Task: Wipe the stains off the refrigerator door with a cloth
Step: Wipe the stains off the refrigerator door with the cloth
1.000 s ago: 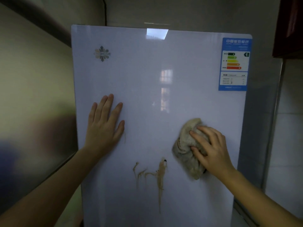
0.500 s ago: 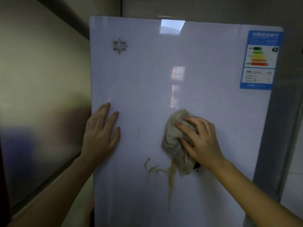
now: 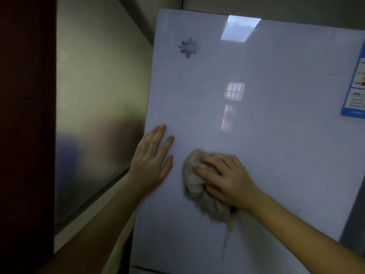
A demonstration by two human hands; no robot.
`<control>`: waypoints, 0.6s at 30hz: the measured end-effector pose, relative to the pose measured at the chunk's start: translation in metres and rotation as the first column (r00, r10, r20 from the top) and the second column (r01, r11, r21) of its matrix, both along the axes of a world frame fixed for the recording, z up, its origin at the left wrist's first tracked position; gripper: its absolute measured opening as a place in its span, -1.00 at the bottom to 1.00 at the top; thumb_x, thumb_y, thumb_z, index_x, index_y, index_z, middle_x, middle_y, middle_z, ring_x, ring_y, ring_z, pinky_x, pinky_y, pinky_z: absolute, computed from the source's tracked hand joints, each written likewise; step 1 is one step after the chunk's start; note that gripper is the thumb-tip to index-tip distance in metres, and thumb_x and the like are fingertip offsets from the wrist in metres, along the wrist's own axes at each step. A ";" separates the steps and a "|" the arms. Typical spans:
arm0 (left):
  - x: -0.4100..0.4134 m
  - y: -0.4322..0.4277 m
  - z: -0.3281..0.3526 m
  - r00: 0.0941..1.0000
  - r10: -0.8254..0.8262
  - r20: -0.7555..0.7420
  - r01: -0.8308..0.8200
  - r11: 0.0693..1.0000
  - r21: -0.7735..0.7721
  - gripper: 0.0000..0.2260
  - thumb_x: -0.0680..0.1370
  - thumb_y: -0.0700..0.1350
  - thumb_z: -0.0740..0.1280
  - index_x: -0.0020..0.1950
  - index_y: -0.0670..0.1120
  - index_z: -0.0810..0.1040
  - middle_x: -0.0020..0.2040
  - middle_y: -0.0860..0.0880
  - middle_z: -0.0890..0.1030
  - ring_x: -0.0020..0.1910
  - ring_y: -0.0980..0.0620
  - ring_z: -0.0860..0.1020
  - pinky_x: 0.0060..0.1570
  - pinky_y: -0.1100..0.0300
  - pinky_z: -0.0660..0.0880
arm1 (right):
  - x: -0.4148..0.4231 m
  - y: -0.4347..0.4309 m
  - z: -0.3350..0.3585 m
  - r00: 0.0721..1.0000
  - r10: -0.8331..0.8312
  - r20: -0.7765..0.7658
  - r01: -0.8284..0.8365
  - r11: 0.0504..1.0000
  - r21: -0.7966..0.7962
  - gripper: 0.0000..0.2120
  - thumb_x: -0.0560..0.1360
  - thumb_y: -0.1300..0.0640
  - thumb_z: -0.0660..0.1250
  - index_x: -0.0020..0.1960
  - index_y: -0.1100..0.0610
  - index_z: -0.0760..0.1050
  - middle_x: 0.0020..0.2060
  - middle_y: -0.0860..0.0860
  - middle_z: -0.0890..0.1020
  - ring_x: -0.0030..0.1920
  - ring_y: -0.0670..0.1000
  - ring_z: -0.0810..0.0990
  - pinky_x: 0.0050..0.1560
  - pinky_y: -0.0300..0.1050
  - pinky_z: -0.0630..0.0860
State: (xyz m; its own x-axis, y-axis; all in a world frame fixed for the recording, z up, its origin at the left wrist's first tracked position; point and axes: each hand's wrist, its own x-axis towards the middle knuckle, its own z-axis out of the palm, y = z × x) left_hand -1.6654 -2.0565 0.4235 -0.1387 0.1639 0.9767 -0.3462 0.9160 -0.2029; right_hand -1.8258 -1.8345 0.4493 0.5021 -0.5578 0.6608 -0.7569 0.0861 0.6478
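Observation:
The glossy white refrigerator door (image 3: 266, 125) fills most of the view. My right hand (image 3: 227, 178) presses a crumpled beige cloth (image 3: 199, 192) against the door's lower middle. A thin brown drip stain (image 3: 227, 238) runs down from under the cloth; the rest of the stain is hidden beneath it. My left hand (image 3: 152, 161) lies flat on the door near its left edge, fingers spread, a short gap left of the cloth.
A blue energy label (image 3: 355, 86) sits at the door's right edge and a snowflake logo (image 3: 188, 48) at upper left. A brushed metal wall panel (image 3: 98, 115) stands left of the fridge, with a dark red cabinet edge (image 3: 25, 115) at far left.
My right hand has slid the cloth leftward across the door onto the brown stains, covering most of them. My left hand stays flat on the door. The camera has turned left.

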 end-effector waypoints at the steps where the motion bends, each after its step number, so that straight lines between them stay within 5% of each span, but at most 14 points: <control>1: -0.001 0.000 0.000 1.000 -0.003 -0.002 0.003 1.000 0.000 -0.55 0.62 -0.04 0.29 0.47 -0.20 0.48 0.51 -0.31 0.40 0.53 -0.24 0.34 0.51 -0.14 0.31 | 0.000 0.000 0.009 1.000 -0.005 0.026 0.006 0.999 -0.043 -0.63 0.50 0.08 0.42 0.30 0.05 0.61 0.23 0.14 0.62 0.22 0.17 0.53 0.12 0.06 0.46; 6: -0.002 -0.002 -0.002 1.000 -0.022 0.001 0.022 1.000 0.009 -0.54 0.63 -0.04 0.28 0.50 -0.19 0.44 0.53 -0.30 0.38 0.55 -0.22 0.31 0.52 -0.15 0.28 | 0.012 -0.012 0.034 0.980 0.014 0.196 0.036 0.967 -0.250 -0.60 0.48 0.10 0.46 0.31 0.09 0.61 0.24 0.18 0.60 0.22 0.22 0.53 0.15 0.07 0.42; 12: -0.001 -0.001 -0.002 0.999 -0.029 0.014 0.028 0.999 0.036 -0.54 0.63 -0.04 0.29 0.50 -0.18 0.46 0.54 -0.29 0.37 0.55 -0.22 0.33 0.53 -0.14 0.28 | 0.009 -0.010 -0.031 0.998 0.015 0.066 -0.012 0.999 -0.050 -0.67 0.58 0.04 0.37 0.33 0.05 0.61 0.25 0.12 0.63 0.24 0.16 0.53 0.14 0.06 0.45; 18: -0.001 0.001 -0.004 0.999 -0.037 0.029 0.035 0.997 0.064 -0.53 0.63 -0.05 0.28 0.51 -0.20 0.42 0.55 -0.29 0.35 0.57 -0.23 0.28 0.55 -0.13 0.22 | -0.026 0.047 -0.042 0.986 -0.051 0.161 0.082 0.978 -0.194 -0.58 0.52 0.02 0.40 0.37 -0.01 0.51 0.31 0.06 0.51 0.23 0.17 0.52 0.14 0.07 0.43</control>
